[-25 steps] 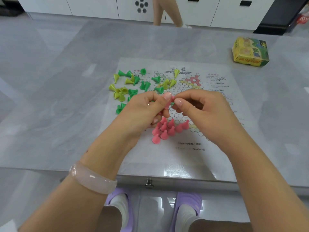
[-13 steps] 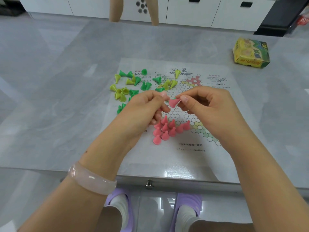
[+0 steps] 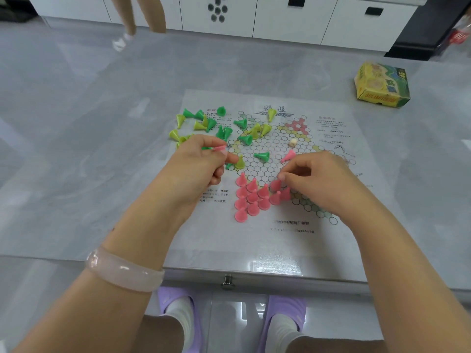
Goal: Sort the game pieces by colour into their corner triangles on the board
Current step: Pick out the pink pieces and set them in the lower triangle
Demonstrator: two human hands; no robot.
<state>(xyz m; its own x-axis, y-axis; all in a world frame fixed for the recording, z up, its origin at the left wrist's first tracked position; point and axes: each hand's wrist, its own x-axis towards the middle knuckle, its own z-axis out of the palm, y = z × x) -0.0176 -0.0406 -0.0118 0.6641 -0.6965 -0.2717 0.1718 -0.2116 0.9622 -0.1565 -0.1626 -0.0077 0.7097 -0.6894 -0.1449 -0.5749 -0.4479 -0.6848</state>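
Pinching a pink game piece (image 3: 276, 184) at its top, the right hand (image 3: 316, 180) is reaching over the near side of the board (image 3: 262, 240), its fingers (image 3: 283, 176) closing narrowly on the piece at the right edge of the pink cluster (image 3: 251, 197). That cluster is standing packed together in the board's near corner triangle. The left hand (image 3: 195, 166) is hovering at the board's left edge, its thumb and forefinger drawn close around something green (image 3: 206, 148); what exactly it is holding cannot be told. Touching its thumb tip, a yellow-green piece (image 3: 240, 162) is standing on the board. Green and yellow-green pieces (image 3: 219, 126) are lying scattered across the board's far left part, one pink piece (image 3: 288, 156) is lying toward the board's middle, and a small die (image 3: 293, 142) is sitting just beyond it. A yellow game box (image 3: 382, 85) is resting on the desk (image 3: 89, 128), well off the board's far right corner.
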